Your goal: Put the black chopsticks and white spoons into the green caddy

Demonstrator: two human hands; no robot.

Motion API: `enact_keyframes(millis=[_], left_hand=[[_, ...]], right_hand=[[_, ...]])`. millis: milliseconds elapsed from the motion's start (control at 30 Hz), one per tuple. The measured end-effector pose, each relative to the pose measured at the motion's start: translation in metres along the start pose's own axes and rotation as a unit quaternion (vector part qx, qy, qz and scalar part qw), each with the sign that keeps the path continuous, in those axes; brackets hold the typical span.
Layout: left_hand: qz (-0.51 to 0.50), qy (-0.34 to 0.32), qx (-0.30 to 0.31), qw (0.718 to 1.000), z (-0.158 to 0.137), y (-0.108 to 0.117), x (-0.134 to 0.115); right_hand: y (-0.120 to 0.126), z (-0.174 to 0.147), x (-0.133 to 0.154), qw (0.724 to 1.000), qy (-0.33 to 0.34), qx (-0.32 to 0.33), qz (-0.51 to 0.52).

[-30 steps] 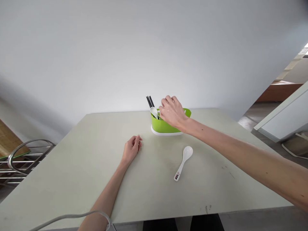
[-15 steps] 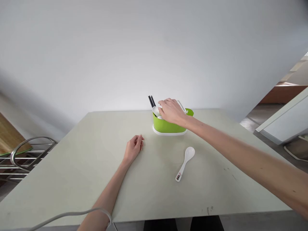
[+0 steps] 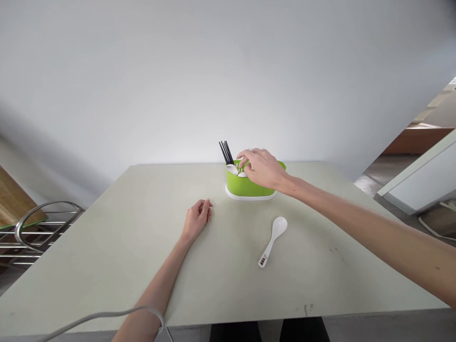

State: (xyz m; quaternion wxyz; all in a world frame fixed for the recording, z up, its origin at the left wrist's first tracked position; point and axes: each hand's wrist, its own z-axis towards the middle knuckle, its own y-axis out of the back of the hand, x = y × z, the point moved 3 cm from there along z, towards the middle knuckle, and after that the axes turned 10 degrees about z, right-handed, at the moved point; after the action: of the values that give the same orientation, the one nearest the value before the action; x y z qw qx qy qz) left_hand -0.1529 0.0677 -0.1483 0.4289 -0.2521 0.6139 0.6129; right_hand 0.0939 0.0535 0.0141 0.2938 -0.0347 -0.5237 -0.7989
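Note:
A green utensil holder (image 3: 249, 186) with a white base stands near the back of the table. Several black chopsticks (image 3: 225, 152) lean out of its left end, with a white spoon (image 3: 232, 169) beside them and another white rounded piece (image 3: 242, 175) at the rim. Over the holder's opening is my right hand (image 3: 262, 167), its fingers bent but apart, with nothing visible in them. My left hand (image 3: 198, 216) rests on the table in a loose fist, holding nothing I can see. A white spoon (image 3: 273, 241) lies in front of the holder.
The pale table (image 3: 142, 247) meets a white wall (image 3: 178, 85) at the back. A grey cable (image 3: 107, 314) crosses my left forearm. To the left, beyond the table edge, are a metal rack (image 3: 39, 232) and a wooden board (image 3: 17, 199).
My right hand has shifted slightly right and down over the holder. The white frame-shaped piece seen beside it is now out of sight, and more chopsticks show. My left hand stays put.

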Motion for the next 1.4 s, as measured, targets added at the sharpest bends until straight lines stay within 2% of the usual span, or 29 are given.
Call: enact_keyframes(millis=[167,300,433,533,633,733,867,967,1033,1100,1167,1200,1300,1400], left_hand=[[0.006,-0.001,-0.003,1.000,-0.001,0.001,-0.001],[0.009,-0.010,-0.006,1.000,0.000,0.001,-0.001],[0.020,-0.014,-0.006,1.000,-0.001,0.001,-0.002],[0.033,-0.014,-0.005,0.999,-0.002,0.001,-0.003],[0.039,-0.015,-0.007,0.999,-0.003,0.001,-0.003],[0.039,-0.015,-0.011,0.999,-0.003,0.001,-0.003],[0.039,-0.016,-0.013,0.999,-0.003,0.001,-0.003],[0.039,-0.017,-0.010,0.999,-0.003,0.001,-0.003],[0.037,-0.015,-0.008,0.999,-0.004,0.000,-0.003],[0.035,-0.014,-0.006,0.999,-0.004,0.000,-0.004],[0.033,-0.015,-0.006,0.999,-0.005,0.000,-0.004],[0.032,-0.015,-0.006,0.999,-0.005,0.000,-0.004],[0.032,-0.018,-0.007,0.999,-0.005,0.000,-0.002],[0.032,-0.019,-0.002,0.999,-0.004,0.000,0.001]], right_hand=[[0.029,-0.041,-0.011,0.999,0.025,-0.022,0.039],[0.037,-0.087,-0.035,0.999,-0.003,0.030,0.026],[0.014,-0.133,-0.065,0.987,-0.123,0.104,-0.007],[-0.015,-0.158,-0.077,0.966,-0.211,0.141,0.040],[-0.039,-0.173,-0.071,0.946,-0.249,0.135,0.157],[-0.051,-0.179,-0.055,0.923,-0.264,0.142,0.239],[-0.045,-0.167,-0.033,0.901,-0.273,0.143,0.305],[-0.018,-0.137,-0.022,0.907,-0.265,0.097,0.314],[0.014,-0.109,-0.014,0.937,-0.215,0.002,0.275],[0.048,-0.079,-0.007,0.965,-0.148,-0.110,0.188],[0.075,-0.051,-0.001,0.974,-0.062,-0.205,0.072],[0.082,-0.038,0.001,0.974,-0.027,-0.223,0.022],[0.079,-0.006,0.000,0.970,0.026,-0.216,-0.107],[0.050,0.017,-0.003,0.967,0.038,-0.144,-0.206]])
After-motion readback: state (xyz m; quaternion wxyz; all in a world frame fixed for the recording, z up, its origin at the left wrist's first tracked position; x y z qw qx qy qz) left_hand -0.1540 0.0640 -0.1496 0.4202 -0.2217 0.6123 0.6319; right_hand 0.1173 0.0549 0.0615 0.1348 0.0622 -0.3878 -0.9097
